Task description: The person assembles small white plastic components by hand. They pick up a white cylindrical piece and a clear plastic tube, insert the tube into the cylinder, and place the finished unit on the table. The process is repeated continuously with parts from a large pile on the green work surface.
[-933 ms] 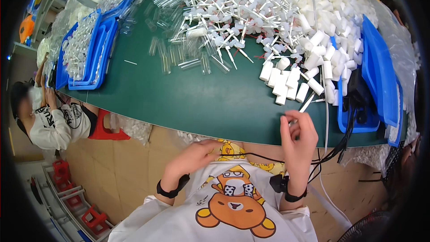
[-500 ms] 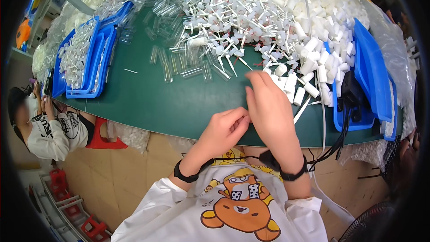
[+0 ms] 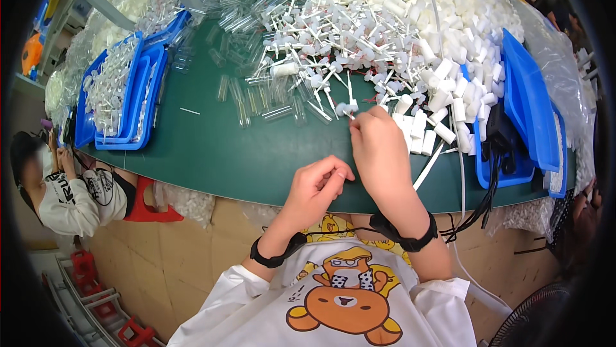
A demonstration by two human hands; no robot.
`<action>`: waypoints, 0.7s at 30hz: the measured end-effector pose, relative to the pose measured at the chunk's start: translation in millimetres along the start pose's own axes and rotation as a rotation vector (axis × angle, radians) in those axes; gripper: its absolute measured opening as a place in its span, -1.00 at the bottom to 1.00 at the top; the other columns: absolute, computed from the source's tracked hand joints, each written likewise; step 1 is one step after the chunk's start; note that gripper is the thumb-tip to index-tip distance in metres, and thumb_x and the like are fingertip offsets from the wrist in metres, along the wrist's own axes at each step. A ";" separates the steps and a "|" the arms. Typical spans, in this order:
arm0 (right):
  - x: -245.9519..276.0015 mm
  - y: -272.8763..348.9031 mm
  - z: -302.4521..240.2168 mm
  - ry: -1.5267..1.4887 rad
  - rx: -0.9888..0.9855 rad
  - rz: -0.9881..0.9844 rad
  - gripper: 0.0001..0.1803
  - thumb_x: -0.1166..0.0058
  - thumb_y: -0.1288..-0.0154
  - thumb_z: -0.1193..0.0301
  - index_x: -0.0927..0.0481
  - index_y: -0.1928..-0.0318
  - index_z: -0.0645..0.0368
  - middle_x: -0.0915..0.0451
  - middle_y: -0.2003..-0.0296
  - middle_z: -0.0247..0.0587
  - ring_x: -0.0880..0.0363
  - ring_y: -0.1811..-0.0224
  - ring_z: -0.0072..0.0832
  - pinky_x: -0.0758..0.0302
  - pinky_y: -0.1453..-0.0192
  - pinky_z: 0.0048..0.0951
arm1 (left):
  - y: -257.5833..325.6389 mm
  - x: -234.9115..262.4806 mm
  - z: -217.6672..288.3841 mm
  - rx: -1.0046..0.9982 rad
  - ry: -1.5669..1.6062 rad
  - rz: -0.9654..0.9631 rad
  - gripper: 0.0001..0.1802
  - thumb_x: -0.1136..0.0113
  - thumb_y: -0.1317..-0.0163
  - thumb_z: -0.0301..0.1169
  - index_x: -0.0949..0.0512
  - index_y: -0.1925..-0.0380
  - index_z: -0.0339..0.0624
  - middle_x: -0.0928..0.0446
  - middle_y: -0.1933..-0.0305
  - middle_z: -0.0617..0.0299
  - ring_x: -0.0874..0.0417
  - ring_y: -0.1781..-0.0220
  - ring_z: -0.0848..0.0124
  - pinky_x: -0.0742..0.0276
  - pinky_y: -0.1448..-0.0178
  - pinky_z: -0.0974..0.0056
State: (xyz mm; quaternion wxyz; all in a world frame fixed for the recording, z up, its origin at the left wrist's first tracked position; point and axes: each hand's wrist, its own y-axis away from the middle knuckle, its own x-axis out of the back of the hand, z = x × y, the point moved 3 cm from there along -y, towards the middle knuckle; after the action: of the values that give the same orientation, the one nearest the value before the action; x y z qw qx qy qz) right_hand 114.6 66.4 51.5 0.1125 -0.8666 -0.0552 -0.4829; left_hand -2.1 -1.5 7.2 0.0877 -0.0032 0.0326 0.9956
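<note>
My right hand (image 3: 378, 148) is over the green table, its fingertips pinched at the near edge of a heap of thin white sticks with translucent caps (image 3: 333, 32). At those fingertips is one white stick with a pale cap (image 3: 346, 109). My left hand (image 3: 317, 185) hovers by the table's front edge with its fingers curled in; whatever they may hold is hidden. Just right of my right hand lie short white cylinders (image 3: 420, 130), part of a large pile. Clear tubes (image 3: 256, 103) lie left of the heap.
Blue trays (image 3: 151, 90) with white parts stand at the left, and more blue trays (image 3: 532, 109) at the right. A white cable (image 3: 461, 161) and black cables (image 3: 493, 183) run down over the right side. A person (image 3: 83, 186) sits at the far left.
My right hand has come down onto the near edge of the heap, and its fingers have closed at a capped stick. My left hand has shifted slightly left and stays curled.
</note>
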 end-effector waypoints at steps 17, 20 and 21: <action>7.2 62.4 23.2 -1.161 -0.229 -0.182 -0.87 -0.12 -0.18 0.57 -0.56 0.24 0.33 -0.62 0.34 -0.29 -0.54 0.37 -0.68 -0.46 0.26 -0.65 | -18.5 -14.7 17.5 0.137 0.363 0.121 -0.81 -0.11 -0.27 -0.42 -0.51 0.20 -0.32 -0.55 0.27 0.25 -0.54 0.21 0.55 -0.43 0.08 0.45; 14.1 68.1 20.8 -1.019 -0.202 -0.118 -0.86 -0.11 -0.17 0.56 -0.55 0.23 0.33 -0.61 0.38 -0.29 -0.55 0.37 -0.66 -0.45 0.23 -0.64 | -14.4 -17.0 20.8 0.107 0.366 0.139 -0.84 -0.09 -0.24 -0.47 -0.52 0.21 -0.30 -0.56 0.25 0.22 -0.55 0.18 0.51 -0.43 0.05 0.41; 18.6 69.6 19.6 -0.954 -0.191 -0.087 -0.85 -0.11 -0.17 0.57 -0.55 0.22 0.32 -0.61 0.39 -0.30 -0.53 0.38 -0.66 -0.44 0.24 -0.65 | -13.5 -17.3 20.0 0.110 0.372 0.127 -0.83 -0.10 -0.24 -0.47 -0.51 0.20 -0.31 -0.56 0.24 0.22 -0.55 0.17 0.51 -0.44 0.05 0.42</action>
State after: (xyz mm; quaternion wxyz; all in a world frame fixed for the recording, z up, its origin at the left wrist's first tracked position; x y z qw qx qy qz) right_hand 154.9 3.6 47.5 -0.0257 -0.9946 -0.0924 -0.0389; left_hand 17.2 10.0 26.5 0.0170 -0.1804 0.1029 0.9781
